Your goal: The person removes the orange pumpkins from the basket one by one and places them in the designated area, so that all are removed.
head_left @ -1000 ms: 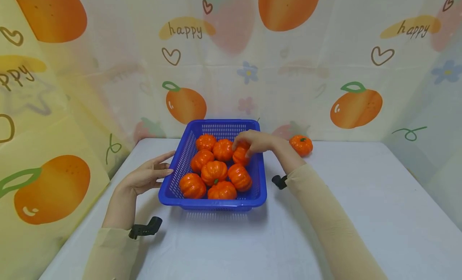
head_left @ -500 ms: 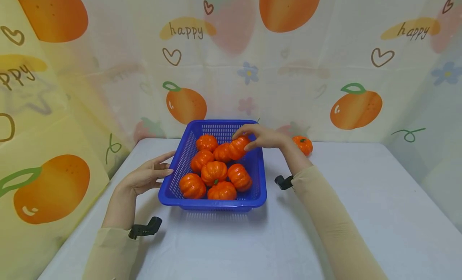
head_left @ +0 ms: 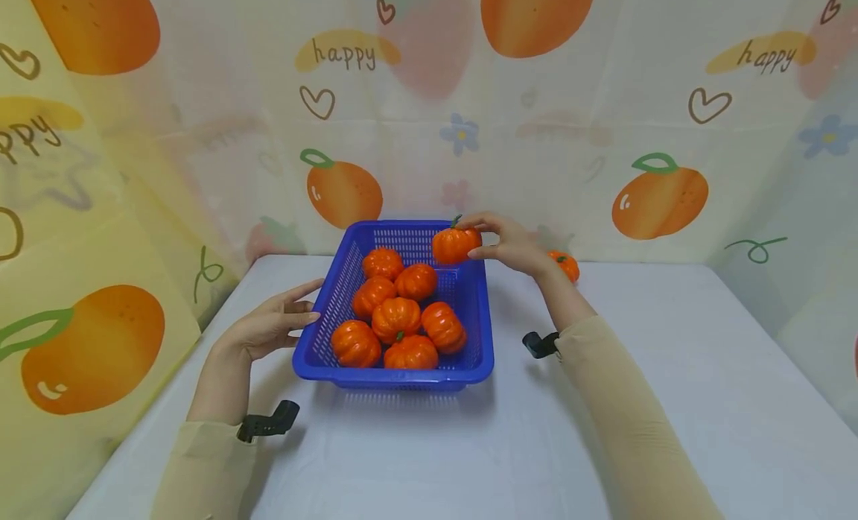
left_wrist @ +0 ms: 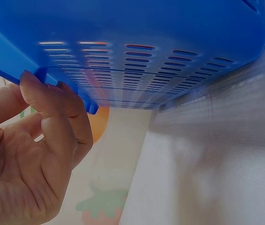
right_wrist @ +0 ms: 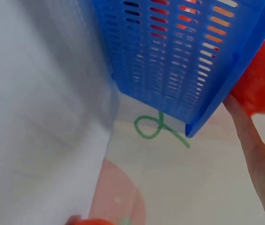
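A blue plastic basket with slotted sides stands on the table and holds several small orange pumpkins. My left hand holds the basket's left rim, its fingers bent at the edge in the left wrist view. Over the far right corner, my right hand pinches another pumpkin between thumb and fingers, its green stem pointing up. In the right wrist view this pumpkin shows beyond the basket rim, partly hidden by it.
One more pumpkin sits on the white table near its back edge, partly behind my right forearm. A fruit-printed cloth hangs directly behind the table, and another stretch covers the left side.
My right hand has lifted the pumpkin out from among the others, up and slightly right to the far right rim. The left hand and basket have stayed put.
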Available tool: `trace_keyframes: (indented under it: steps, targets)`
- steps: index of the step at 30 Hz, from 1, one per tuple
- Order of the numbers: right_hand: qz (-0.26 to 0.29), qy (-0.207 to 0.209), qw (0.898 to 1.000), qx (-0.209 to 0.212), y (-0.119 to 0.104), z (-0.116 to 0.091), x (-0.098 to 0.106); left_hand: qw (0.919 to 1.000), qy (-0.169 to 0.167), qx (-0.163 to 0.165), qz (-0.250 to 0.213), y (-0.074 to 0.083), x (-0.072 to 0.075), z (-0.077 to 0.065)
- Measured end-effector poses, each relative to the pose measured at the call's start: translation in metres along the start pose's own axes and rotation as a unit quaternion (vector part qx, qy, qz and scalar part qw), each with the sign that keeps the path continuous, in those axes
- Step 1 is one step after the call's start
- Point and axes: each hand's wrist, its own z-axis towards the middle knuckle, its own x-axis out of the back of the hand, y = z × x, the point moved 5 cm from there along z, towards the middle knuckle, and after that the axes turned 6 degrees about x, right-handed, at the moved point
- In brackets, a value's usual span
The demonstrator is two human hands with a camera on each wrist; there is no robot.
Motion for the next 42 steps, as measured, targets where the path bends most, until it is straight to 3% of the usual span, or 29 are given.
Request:
trace_keyframes:
  steps: [6,14,20,24,30,37,42]
  targets:
    - [0.008,0.070,0.996,-0.047,0.006,-0.011,0.018,1.0000,-0.002,-0.004,-0.001,0.001,0.000,0.001]
    - [-0.010,0.126,0.992,-0.021,0.015,-0.025,0.045,1.0000,-0.001,-0.002,-0.001,0.001,-0.002,-0.001]
    - [-0.046,0.184,0.981,-0.031,0.018,-0.045,0.073,1.0000,0.003,-0.002,0.000,0.003,-0.001,-0.002]
    - [-0.040,0.220,0.974,-0.041,0.028,-0.060,0.092,1.0000,0.004,0.001,0.000,0.002,-0.001,-0.002]
    - [-0.058,0.279,0.955,-0.076,0.046,-0.087,0.118,1.0000,0.000,0.001,0.002,0.001,-0.001,-0.002]
    - [-0.099,0.350,0.923,-0.123,0.065,-0.121,0.142,1.0000,-0.004,-0.002,0.002,0.001,-0.002,-0.003]
    - [-0.135,0.359,0.908,-0.168,0.078,-0.143,0.151,1.0000,-0.005,-0.004,0.004,0.001,-0.001,-0.002]
